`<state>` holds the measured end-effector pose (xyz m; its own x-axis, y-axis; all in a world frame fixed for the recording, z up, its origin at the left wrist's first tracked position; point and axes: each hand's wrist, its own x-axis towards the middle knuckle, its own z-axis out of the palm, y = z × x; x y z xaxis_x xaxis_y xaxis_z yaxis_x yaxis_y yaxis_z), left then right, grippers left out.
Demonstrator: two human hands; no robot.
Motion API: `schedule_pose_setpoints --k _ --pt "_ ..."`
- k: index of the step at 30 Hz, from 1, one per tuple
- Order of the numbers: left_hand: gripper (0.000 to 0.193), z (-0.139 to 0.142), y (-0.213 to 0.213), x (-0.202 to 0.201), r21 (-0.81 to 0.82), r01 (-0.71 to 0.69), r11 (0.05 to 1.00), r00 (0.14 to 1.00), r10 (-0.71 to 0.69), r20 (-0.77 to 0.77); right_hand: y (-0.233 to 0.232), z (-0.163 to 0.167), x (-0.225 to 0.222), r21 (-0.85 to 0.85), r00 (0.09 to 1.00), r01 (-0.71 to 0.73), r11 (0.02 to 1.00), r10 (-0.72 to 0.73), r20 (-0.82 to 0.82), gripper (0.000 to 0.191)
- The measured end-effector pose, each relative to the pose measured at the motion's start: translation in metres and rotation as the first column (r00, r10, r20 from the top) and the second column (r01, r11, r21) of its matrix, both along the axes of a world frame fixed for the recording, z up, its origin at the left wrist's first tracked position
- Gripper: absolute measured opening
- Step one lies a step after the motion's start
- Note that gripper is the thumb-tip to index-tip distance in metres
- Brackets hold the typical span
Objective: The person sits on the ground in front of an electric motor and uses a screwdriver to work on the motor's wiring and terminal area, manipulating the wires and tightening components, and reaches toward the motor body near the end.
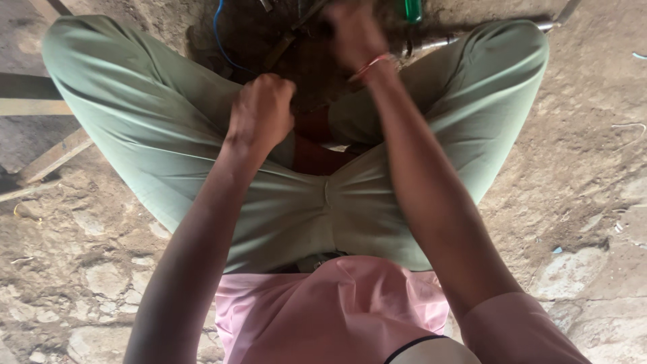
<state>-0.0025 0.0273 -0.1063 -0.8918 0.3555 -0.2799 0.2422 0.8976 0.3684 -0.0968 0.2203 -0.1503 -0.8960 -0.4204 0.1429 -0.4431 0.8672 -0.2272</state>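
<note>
**Fists over a dark, cluttered floor**

The left hand [261,111] is curled into a fist; what it grips is hidden. The right hand [352,34], blurred, closes over dark metal pieces [290,40] on the floor [573,168], beside a blue wire [219,34].

Seated low with knees spread wide, both bare forearms stretched forward and down between the thighs. Left hand [261,111] curled into a tight fist, knuckles uppermost, fingers folded under and out of sight, wrist bent slightly inward. Right hand [352,32] farther forward than the left fingers, blurred, back of the hand showing, fingers pointing away and down; grip not readable. Red band around the right wrist.
</note>
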Motion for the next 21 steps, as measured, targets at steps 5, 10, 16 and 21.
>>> schedule_pose_setpoints --k 5,10,16,21 --pt "0.023 0.011 0.008 -0.003 0.050 -0.039 0.998 0.986 0.031 0.165 -0.038 -0.004 0.013 0.203 0.961 -0.067 0.977 0.009 0.276 0.010" --pt "0.031 0.001 0.008 -0.019 0.188 -0.298 0.936 0.922 0.232 0.309 -0.034 -0.008 0.014 0.154 0.907 -0.104 0.983 0.030 0.420 0.017" --pt "0.043 -0.026 -0.005 -0.039 0.285 -0.546 0.788 0.817 0.424 0.392 -0.022 -0.015 0.010 -0.572 0.975 0.063 0.818 0.073 0.212 0.023" --pt "0.029 -0.038 -0.011 -0.044 0.515 -0.719 0.466 0.694 0.517 0.501 -0.026 -0.001 0.009 -0.640 0.945 0.126 0.758 0.106 0.311 0.018"
